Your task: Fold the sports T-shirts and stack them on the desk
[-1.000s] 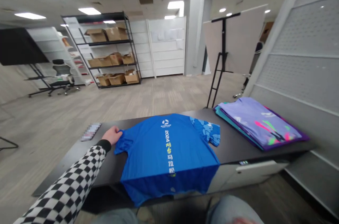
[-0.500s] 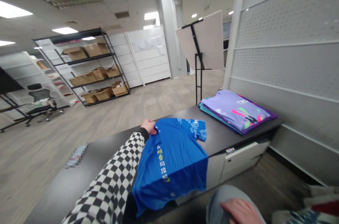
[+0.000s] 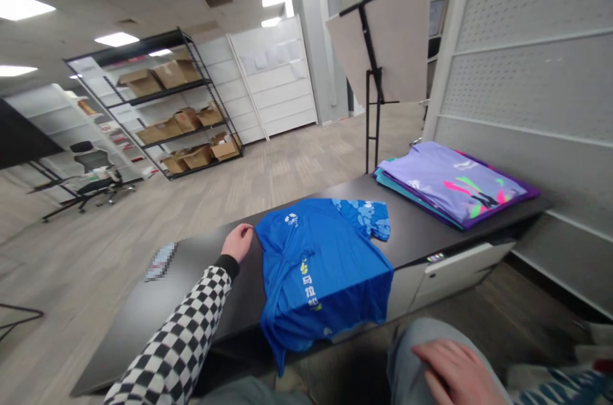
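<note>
A blue T-shirt (image 3: 325, 258) with white and yellow print lies on the black table (image 3: 191, 283), its hem hanging over the front edge. Its left sleeve side is folded in over the body. My left hand (image 3: 237, 242), in a black-and-white checked sleeve, rests at the shirt's left edge near the collar with fingers curled onto the fabric. My right hand (image 3: 453, 373) lies flat on my knee at the bottom right, fingers apart, holding nothing.
A stack of folded shirts (image 3: 454, 184), purple on top, sits at the table's right end. A blurred small item (image 3: 161, 260) lies at the table's left. An easel board (image 3: 383, 41), shelves with cardboard boxes (image 3: 177, 111) and an office chair (image 3: 90, 168) stand behind.
My left hand folded the shirt's left sleeve and side inward across the body, then drew back to the new left edge. My right hand came into view on my knee.
</note>
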`<state>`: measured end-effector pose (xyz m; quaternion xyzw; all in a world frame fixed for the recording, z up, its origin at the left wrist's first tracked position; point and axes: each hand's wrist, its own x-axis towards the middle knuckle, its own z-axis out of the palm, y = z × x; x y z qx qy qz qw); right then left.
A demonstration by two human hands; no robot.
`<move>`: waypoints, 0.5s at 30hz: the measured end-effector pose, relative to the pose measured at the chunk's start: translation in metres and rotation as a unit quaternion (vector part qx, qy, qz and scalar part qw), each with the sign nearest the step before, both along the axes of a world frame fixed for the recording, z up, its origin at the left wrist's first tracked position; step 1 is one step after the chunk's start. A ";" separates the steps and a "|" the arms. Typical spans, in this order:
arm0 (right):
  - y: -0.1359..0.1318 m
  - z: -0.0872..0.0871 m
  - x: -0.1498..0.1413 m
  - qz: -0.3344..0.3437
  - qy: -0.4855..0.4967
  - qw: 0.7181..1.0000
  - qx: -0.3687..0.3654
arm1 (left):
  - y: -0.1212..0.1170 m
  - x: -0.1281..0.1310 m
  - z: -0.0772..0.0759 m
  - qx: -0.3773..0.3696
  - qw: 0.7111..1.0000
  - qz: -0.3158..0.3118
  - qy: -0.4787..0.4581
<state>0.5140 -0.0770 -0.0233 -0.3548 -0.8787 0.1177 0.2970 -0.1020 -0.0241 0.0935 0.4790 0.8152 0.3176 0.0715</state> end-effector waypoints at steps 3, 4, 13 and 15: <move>0.000 0.008 -0.026 -0.010 -0.032 0.994 -0.104 | -0.030 -0.007 -0.022 -0.004 0.997 -0.011 0.072; -0.004 0.013 -0.041 -0.007 -0.036 0.987 -0.154 | -0.035 -0.005 -0.030 -0.003 0.996 -0.021 0.091; -0.085 0.040 -0.227 0.130 0.089 0.905 -0.395 | -0.033 0.005 -0.042 -0.050 0.960 -0.228 0.152; -0.087 0.049 -0.254 0.134 0.091 0.915 -0.369 | -0.030 0.004 -0.041 -0.063 0.957 -0.234 0.157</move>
